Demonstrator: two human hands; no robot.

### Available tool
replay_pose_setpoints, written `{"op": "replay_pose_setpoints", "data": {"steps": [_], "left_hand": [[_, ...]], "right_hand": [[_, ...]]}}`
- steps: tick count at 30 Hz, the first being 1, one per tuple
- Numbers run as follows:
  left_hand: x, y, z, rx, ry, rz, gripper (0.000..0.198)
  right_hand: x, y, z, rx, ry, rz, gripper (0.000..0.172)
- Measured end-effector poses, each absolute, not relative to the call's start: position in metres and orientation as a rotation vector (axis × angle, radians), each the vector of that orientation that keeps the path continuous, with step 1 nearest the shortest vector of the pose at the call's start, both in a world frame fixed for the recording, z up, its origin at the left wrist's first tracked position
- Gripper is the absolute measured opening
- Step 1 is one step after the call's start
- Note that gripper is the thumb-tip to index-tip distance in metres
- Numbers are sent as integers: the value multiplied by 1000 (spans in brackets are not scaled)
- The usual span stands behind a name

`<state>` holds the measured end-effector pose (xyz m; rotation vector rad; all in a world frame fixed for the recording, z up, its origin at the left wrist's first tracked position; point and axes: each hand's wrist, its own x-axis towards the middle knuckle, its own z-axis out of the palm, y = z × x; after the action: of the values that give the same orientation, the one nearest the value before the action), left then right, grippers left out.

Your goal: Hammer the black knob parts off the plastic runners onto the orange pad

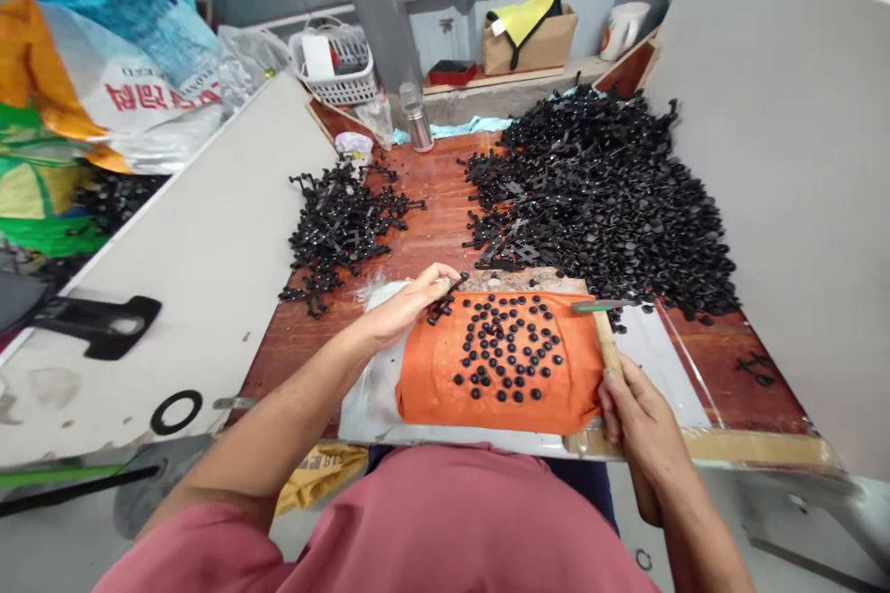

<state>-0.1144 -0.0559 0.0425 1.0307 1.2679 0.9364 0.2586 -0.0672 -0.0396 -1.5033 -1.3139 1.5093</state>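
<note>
My left hand pinches a small black plastic part above the upper left corner of an orange cloth pad. My right hand is wrapped round the wooden handle of a hammer, its narrow metal head over the pad's upper right corner. Many round black caps lie scattered over the pad's middle. Behind the pad is a strip of worn board. The exact shape of the part in my left fingers is partly hidden.
A large heap of black parts covers the table's back right; a smaller heap lies left. Pale panels wall both sides. At the back stand a steel flask, a white basket, a cardboard box and a mug.
</note>
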Motion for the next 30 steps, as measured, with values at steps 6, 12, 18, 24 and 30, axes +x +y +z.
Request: {"op": "replay_pose_setpoints", "data": {"steps": [6, 12, 18, 24, 30], "left_hand": [[-130, -100, 30, 750, 898, 965, 81], [-128, -129, 11, 770, 1217, 1016, 38], [-123, -135, 6, 1147, 1686, 1228, 16], [-119, -147, -9, 2133, 2038, 687, 20], [-127, -151, -15, 2244, 1914, 433, 26]], "right_hand": [[260, -66, -44, -1492, -1313, 1502, 53], [263, -66, -48, -1494, -1280, 1509, 45], [264, -66, -47, -1502, -1342, 1488, 39], [264, -66, -47, -1484, -1307, 1505, 38], [263, -65, -46, -1465, -1328, 1486, 35]]}}
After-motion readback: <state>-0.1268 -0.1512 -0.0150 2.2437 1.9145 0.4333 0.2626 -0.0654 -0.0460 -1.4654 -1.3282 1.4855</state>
